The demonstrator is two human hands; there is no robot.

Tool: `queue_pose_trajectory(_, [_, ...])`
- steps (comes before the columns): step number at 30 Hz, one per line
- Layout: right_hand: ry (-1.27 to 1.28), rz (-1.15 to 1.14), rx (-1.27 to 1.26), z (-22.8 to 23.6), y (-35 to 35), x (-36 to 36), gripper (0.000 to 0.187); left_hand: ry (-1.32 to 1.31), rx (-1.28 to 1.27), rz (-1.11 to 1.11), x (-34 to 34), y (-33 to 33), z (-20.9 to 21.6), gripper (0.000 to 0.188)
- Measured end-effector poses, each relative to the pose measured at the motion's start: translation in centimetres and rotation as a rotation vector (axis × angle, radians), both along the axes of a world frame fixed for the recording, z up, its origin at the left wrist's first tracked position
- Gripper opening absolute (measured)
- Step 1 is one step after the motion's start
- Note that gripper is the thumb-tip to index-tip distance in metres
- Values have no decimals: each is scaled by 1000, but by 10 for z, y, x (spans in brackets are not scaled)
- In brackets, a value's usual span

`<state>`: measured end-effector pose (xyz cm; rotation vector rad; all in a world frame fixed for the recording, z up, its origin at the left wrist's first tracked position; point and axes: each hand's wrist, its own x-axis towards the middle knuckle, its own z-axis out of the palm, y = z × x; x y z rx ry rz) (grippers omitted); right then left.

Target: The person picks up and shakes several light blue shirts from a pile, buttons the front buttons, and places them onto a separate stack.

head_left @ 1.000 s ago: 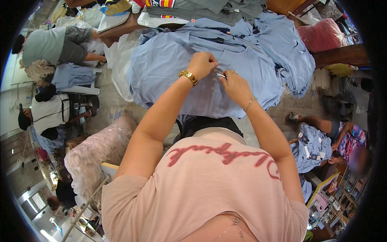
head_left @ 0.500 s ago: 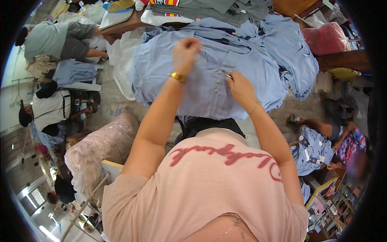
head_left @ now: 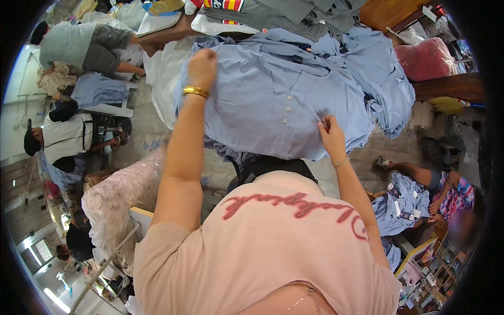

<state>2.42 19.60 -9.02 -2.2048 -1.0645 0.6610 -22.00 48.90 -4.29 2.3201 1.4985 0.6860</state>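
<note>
A light-blue shirt (head_left: 252,100) with a short row of white buttons lies spread out in front of me, on top of more blue garments. My left hand (head_left: 202,67), with a gold watch at its wrist, is closed on the shirt's far left side. Lower down on the right, my right hand (head_left: 332,135) is over the shirt's lower right part with its fingers curled together. A small dark thing shows at those fingertips, too blurred to name. The shirt's neckline with a dark label (head_left: 297,60) points away from me.
Folded grey garments (head_left: 294,16) lie at the far edge beside more heaped blue clothing (head_left: 380,79). A red wrapped bundle (head_left: 426,59) is at the far right. A large bag (head_left: 123,197) stands at my left. Other people work on both sides, one with blue garments (head_left: 401,199).
My left hand has moved left and away to the shirt's far left side. My right hand has come nearer to me and right; the thin metal tip it showed is no longer visible.
</note>
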Motion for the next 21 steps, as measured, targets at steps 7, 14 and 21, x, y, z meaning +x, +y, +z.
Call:
queue_pose_trajectory(7, [-251, 214, 371, 22, 68, 32, 17, 75, 205, -770, 67, -20, 14, 17])
queue_pose_trajectory(14, [-68, 193, 263, 7, 105, 42, 20, 305, 107, -601, 74, -49, 14, 15])
queue_pose_trajectory(21, [-107, 385, 335, 27, 8, 13, 22, 79, 184, -722, 1, -128, 7, 13])
